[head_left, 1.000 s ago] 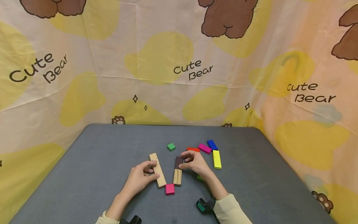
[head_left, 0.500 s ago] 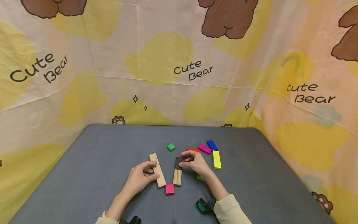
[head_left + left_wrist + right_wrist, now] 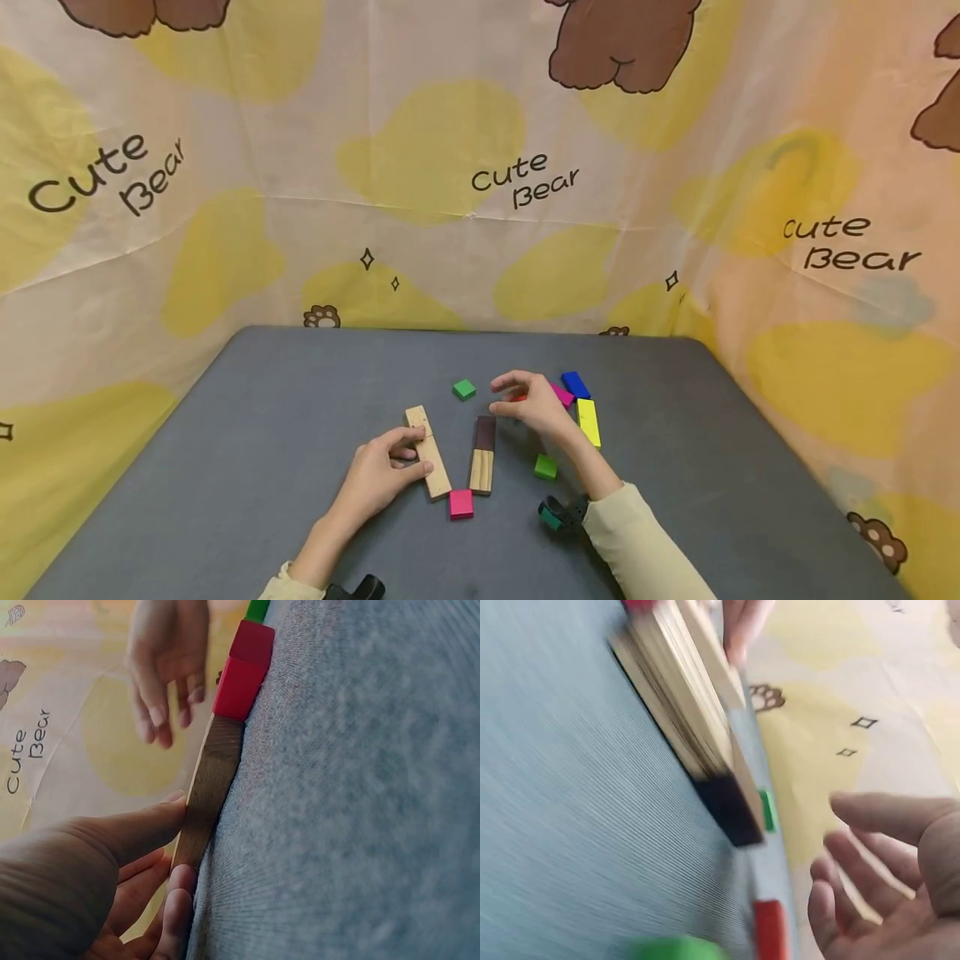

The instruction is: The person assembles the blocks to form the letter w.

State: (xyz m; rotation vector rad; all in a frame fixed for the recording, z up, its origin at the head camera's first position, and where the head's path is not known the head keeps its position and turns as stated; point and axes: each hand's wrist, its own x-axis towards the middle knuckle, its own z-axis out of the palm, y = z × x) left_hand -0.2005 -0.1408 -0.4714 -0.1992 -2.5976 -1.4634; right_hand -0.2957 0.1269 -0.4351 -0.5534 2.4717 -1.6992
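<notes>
One pale wooden strip (image 3: 430, 451) pinched by our left hand (image 3: 371, 477), at its two o'clock; our right hand (image 3: 537, 407), loosely spread, has dark brown block (image 3: 486, 433) near eight o'clock.

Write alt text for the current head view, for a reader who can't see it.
A person's left hand touches pale wooden blocks on a gray table, while the right hand, holding nothing, hovers near a dark brown block. Colorful blocks lie nearby; a bear-print cloth hangs behind.
</notes>
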